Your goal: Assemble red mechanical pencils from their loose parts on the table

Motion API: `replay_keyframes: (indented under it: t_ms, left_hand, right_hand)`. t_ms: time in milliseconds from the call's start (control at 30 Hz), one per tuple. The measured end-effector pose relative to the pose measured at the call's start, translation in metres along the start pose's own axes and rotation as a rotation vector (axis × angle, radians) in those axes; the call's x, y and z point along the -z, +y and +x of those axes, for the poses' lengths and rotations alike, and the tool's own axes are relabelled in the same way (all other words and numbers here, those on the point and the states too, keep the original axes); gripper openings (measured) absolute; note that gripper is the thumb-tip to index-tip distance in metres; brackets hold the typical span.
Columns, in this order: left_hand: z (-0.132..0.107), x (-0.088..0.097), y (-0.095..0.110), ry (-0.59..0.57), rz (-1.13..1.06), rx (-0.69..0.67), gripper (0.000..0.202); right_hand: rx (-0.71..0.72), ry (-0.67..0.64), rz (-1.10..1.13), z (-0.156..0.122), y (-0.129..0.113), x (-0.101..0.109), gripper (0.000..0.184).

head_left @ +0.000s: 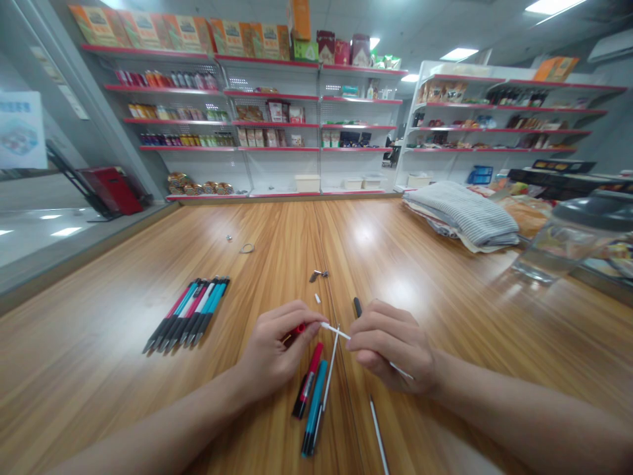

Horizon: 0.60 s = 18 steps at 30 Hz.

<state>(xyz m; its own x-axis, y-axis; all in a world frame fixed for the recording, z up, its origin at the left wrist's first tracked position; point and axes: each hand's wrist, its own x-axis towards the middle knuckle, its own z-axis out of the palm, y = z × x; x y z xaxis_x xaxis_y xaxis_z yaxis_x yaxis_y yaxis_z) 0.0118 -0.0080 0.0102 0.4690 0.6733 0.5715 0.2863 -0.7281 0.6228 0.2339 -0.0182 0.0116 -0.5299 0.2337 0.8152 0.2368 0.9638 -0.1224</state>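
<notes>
A thin white pen refill (341, 332) spans the gap between my hands. My left hand (277, 343) pinches its white end between thumb and forefinger, and a small red part (300, 328) shows inside the curled fingers. The refill's other side runs through the closed fingers of my right hand (395, 340), with its far end sticking out below. On the table between my wrists lie a red pen barrel (310, 382), a blue pen barrel (315, 406) and another refill (330, 369). One more refill (378, 432) lies nearer me. A black pen grip (357, 307) touches or nearly touches my right fingers.
Several assembled pens (190, 313) lie in a row at left. Small metal parts (319, 274), a white piece (317, 298) and a ring (247, 248) are ahead. Folded cloths (462, 211) and a clear jug (548, 251) stand at right. Stocked shelves (277, 123) line the back.
</notes>
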Motion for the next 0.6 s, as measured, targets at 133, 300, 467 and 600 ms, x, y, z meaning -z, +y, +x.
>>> replay_keyframes:
  t_ms: [133, 300, 467, 600]
  left_hand:
    - [-0.0004, 0.0, -0.001, -0.016, 0.003, 0.01, 0.014]
    - [-0.0004, -0.0015, -0.0046, -0.058, -0.007, 0.007, 0.015]
    - [-0.0024, -0.0014, -0.0044, -0.074, -0.015, -0.005, 0.016]
    - [-0.0021, -0.0007, -0.0032, -0.091, -0.036, -0.04, 0.017]
  right_hand:
    - [-0.007, 0.003, -0.001, 0.0001, 0.0001, 0.0005, 0.011]
    - [-0.022, 0.009, 0.031, -0.0011, 0.0024, -0.0019, 0.01]
    - [-0.182, 0.01, 0.053, -0.0044, 0.0065, -0.0033, 0.015]
    - [-0.21, -0.113, 0.044, -0.006, 0.0083, -0.0044, 0.019]
